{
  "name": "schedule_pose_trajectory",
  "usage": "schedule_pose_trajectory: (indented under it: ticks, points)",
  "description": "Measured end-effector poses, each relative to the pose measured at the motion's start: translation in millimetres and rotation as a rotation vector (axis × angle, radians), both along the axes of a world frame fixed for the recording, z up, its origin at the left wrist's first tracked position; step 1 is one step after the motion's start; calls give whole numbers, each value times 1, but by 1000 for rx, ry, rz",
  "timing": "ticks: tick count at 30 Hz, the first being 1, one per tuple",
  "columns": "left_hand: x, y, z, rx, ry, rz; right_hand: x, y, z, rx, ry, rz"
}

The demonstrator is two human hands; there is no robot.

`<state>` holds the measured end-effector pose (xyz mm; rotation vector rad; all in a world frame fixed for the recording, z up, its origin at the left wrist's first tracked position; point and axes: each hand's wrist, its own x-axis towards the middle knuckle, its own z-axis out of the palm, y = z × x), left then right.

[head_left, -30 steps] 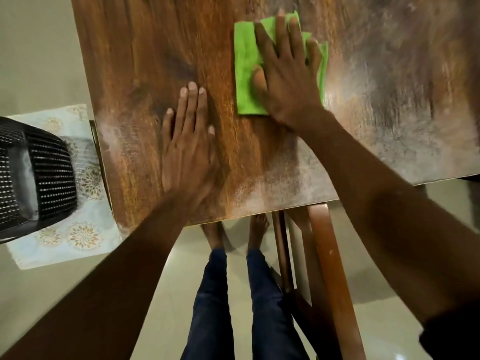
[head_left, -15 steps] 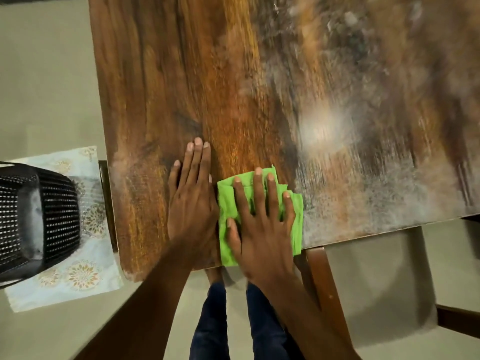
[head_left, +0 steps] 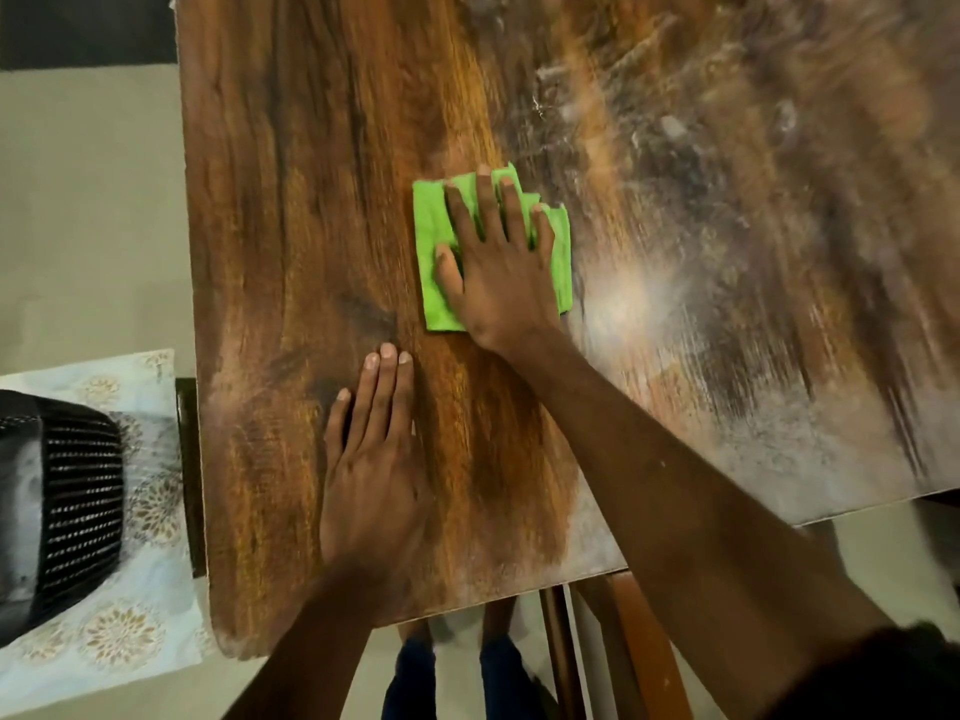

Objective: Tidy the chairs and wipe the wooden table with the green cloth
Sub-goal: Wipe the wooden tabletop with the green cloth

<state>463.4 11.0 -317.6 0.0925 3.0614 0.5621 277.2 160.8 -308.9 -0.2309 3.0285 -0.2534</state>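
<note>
Starting at the left, a black perforated object [head_left: 57, 506] sat on a patterned cloth [head_left: 130, 605] just off the edge of the wooden surface [head_left: 291, 210]. The left hand [head_left: 371, 470] lay flat on the wood near the front edge, fingers straight and together, holding nothing and apparently bracing. Ahead of it and to the right, the right hand [head_left: 496, 262] pressed the green cloth [head_left: 431, 252] down with spread, straight fingers, not gripping it; the folded cloth lay on the surface at the border between the darker wiped wood and the pale dusty film [head_left: 727, 283] covering the right part.

Several things could go wrong. With only flat pressure on it, the cloth might bunch or slip from under the palm. Strokes toward the film might smear dust back over clean wood. A chair frame [head_left: 634, 652] showed below the front edge by the person's legs, where a sidestep could catch it.
</note>
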Motion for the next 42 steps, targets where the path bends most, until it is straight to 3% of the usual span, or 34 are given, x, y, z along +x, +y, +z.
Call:
schedule_pose_trajectory:
  ticks: [3,8,11,16,25,31,35,42]
  points:
    - [-2,-3,-2,30,5,10,71,8,3,-11,-16,-5]
    - [-2,2,9,296,62,114,206,6,8,68,-105,-38]
    - [0,-1,6,365,79,145,237,-18,11,77,-155,-72]
    - [2,-7,1,340,84,125,223,-15,10,47,-124,18]
    - [2,-6,0,362,75,112,96,40,2,-2,-14,80]
    - [0,-7,-3,428,127,126,187,14,6,52,-78,-102]
    - [1,-7,-3,425,131,119,245,-30,11,28,-178,-85]
    - [2,-7,-2,373,152,80,229,9,8,-49,-74,-52]
